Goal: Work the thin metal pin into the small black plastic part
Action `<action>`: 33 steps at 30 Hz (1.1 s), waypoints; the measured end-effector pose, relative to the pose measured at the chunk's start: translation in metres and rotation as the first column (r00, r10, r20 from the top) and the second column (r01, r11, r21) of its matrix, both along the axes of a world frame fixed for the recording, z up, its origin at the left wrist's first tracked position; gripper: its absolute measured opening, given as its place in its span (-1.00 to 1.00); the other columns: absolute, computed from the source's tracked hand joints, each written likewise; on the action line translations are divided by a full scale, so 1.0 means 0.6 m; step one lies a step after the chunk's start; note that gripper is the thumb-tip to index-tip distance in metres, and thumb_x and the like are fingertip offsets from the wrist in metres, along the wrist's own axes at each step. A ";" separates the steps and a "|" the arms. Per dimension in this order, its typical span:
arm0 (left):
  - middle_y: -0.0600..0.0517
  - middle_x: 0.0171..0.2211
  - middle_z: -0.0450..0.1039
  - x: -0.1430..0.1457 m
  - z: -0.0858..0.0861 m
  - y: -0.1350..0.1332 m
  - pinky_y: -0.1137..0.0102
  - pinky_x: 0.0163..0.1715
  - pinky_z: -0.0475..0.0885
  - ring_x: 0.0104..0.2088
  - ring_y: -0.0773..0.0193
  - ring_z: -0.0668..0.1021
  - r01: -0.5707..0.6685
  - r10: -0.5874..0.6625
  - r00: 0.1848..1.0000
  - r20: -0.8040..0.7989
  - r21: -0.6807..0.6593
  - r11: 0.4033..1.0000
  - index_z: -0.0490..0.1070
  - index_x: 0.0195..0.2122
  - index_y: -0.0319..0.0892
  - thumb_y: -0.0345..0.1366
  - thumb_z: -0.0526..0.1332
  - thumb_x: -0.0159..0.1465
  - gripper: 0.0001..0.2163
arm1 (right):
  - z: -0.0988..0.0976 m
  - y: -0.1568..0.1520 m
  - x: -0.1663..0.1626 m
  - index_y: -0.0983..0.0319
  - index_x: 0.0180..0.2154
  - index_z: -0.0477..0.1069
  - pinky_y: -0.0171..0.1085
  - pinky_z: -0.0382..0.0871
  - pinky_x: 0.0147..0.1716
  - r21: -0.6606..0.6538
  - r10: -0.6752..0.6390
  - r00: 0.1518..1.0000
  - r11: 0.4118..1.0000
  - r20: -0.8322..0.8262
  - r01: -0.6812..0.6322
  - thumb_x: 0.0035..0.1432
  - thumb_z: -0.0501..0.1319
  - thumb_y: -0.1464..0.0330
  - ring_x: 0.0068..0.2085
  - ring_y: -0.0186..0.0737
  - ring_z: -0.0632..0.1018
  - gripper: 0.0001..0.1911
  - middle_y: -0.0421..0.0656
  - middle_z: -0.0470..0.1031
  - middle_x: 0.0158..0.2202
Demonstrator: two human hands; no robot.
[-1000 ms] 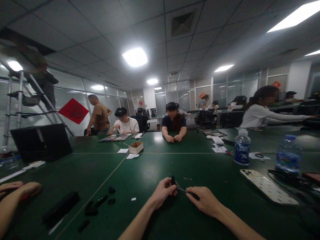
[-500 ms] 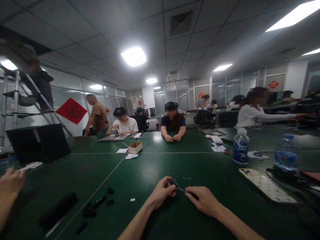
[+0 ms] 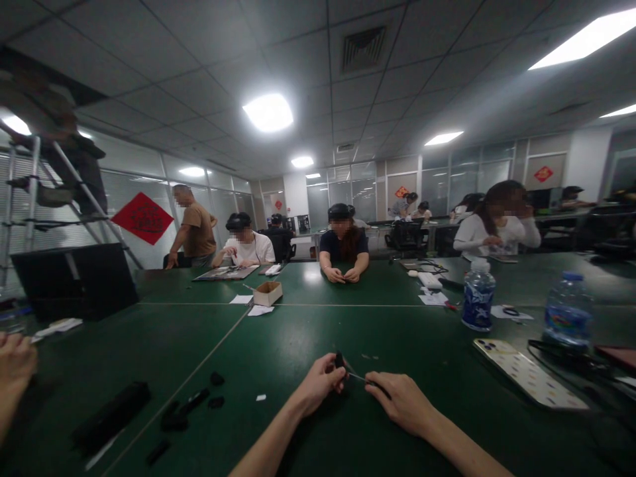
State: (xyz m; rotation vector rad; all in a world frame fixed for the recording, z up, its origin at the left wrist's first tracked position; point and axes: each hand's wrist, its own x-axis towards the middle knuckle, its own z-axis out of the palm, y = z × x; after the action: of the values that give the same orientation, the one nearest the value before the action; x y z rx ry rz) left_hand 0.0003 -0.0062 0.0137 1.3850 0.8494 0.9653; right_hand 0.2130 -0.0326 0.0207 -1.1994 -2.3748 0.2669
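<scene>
My left hand (image 3: pixel 322 381) is closed around a small black part (image 3: pixel 339 360), whose top end shows above the fingers; the rest is hidden. In my right hand (image 3: pixel 397 394) is what looks like a screwdriver, its dark handle under the fingers and its thin metal shaft (image 3: pixel 356 376) pointing left to the black part. Whether the tip touches the part I cannot tell. Both hands are low over the green table (image 3: pixel 293 344). Left of them lie several small black pieces (image 3: pixel 175 419) and a white scrap (image 3: pixel 261 397).
A long black object (image 3: pixel 112 414) lies at left, near another person's hand (image 3: pixel 17 361). At right are a phone (image 3: pixel 529 374), a blue-labelled bottle (image 3: pixel 478 298), a second bottle (image 3: pixel 570 311) and cables. A small open box (image 3: pixel 268 293) stands ahead. Several people sit across the table.
My hands stay nearly in place; the black part now stands more upright above my left fingers. The person at right has drawn an outstretched arm back. The hand at far left has shifted outward.
</scene>
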 end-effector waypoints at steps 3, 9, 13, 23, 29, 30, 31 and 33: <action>0.04 -0.40 0.32 0.000 -0.002 0.002 0.46 -0.48 0.22 -0.50 0.42 0.35 -0.002 0.002 1.000 0.000 0.002 1.000 0.33 -0.21 -0.26 -0.15 0.24 0.11 -0.68 | -0.001 0.001 0.000 0.14 -0.12 0.40 -0.31 0.33 -0.29 -0.015 -0.006 1.000 1.000 -0.003 0.006 0.28 -0.07 0.23 -0.29 -0.21 0.51 -0.67 -0.16 0.51 -0.30; 0.04 -0.40 0.34 -0.002 -0.007 0.005 0.47 -0.48 0.22 -0.51 0.43 0.34 0.007 -0.007 1.000 -0.004 0.013 1.000 0.33 -0.21 -0.26 -0.12 0.25 0.11 -0.67 | -0.005 0.003 0.000 0.15 -0.13 0.40 -0.31 0.32 -0.27 0.013 -0.007 1.000 1.000 -0.004 0.007 0.29 -0.06 0.23 -0.27 -0.21 0.52 -0.68 -0.15 0.51 -0.29; 0.04 -0.39 0.35 -0.002 -0.006 0.005 0.48 -0.49 0.22 -0.51 0.44 0.34 0.013 -0.013 1.000 0.024 -0.022 1.000 0.32 -0.21 -0.24 -0.13 0.26 0.10 -0.67 | 0.002 -0.001 -0.001 0.15 -0.14 0.40 -0.32 0.33 -0.29 -0.007 -0.004 1.000 1.000 -0.016 0.003 0.29 -0.08 0.23 -0.28 -0.22 0.52 -0.68 -0.16 0.51 -0.29; 0.02 -0.39 0.37 0.002 0.009 -0.009 0.46 -0.46 0.28 -0.49 0.39 0.39 0.077 -0.079 0.993 -0.085 -0.025 0.997 0.34 -0.21 -0.24 -0.17 0.28 0.07 -0.68 | 0.001 0.011 0.002 0.19 -0.13 0.40 -0.28 0.36 -0.27 -0.072 -0.118 0.978 0.992 -0.173 0.107 0.29 -0.10 0.24 -0.27 -0.20 0.54 -0.64 -0.13 0.53 -0.27; -0.01 -0.36 0.38 0.003 0.008 -0.011 0.41 -0.41 0.31 -0.46 0.37 0.42 0.041 -0.042 0.999 -0.029 -0.040 0.998 0.33 -0.20 -0.26 -0.15 0.28 0.07 -0.65 | 0.007 0.007 0.004 0.17 -0.15 0.43 -0.28 0.37 -0.26 -0.047 -0.055 0.990 0.998 -0.134 0.049 0.27 -0.06 0.22 -0.23 -0.18 0.54 -0.66 -0.13 0.53 -0.25; 0.00 -0.37 0.39 0.003 0.004 -0.008 0.42 -0.41 0.31 -0.47 0.37 0.43 0.021 -0.021 1.000 0.004 -0.047 0.999 0.32 -0.18 -0.26 -0.16 0.29 0.07 -0.64 | 0.011 0.003 0.003 0.17 -0.15 0.43 -0.28 0.37 -0.26 -0.051 -0.042 0.992 0.998 -0.116 0.036 0.27 -0.06 0.23 -0.23 -0.18 0.54 -0.66 -0.13 0.54 -0.25; 0.00 -0.38 0.39 0.003 0.001 -0.006 0.42 -0.41 0.31 -0.48 0.37 0.43 0.004 -0.002 0.999 0.036 -0.059 0.998 0.30 -0.16 -0.25 -0.16 0.29 0.07 -0.62 | 0.014 -0.001 0.002 0.16 -0.16 0.43 -0.28 0.36 -0.26 -0.055 -0.032 0.994 0.998 -0.106 0.026 0.27 -0.06 0.23 -0.23 -0.18 0.54 -0.66 -0.14 0.54 -0.25; 0.01 -0.40 0.41 0.002 -0.006 -0.001 0.42 -0.41 0.31 -0.48 0.36 0.45 -0.021 0.029 0.996 0.086 -0.091 0.996 0.25 -0.10 -0.23 -0.19 0.30 0.06 -0.58 | 0.019 -0.006 0.000 0.16 -0.16 0.43 -0.29 0.36 -0.25 -0.057 -0.014 0.995 0.998 -0.099 0.009 0.27 -0.07 0.24 -0.22 -0.18 0.53 -0.66 -0.14 0.54 -0.24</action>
State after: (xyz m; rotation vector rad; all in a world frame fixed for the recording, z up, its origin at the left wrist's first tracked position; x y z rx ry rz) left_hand 0.0017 -0.0067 0.0101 1.2494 0.8367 0.9875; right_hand 0.2131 -0.0363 0.0323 -1.1967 -2.2880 0.3826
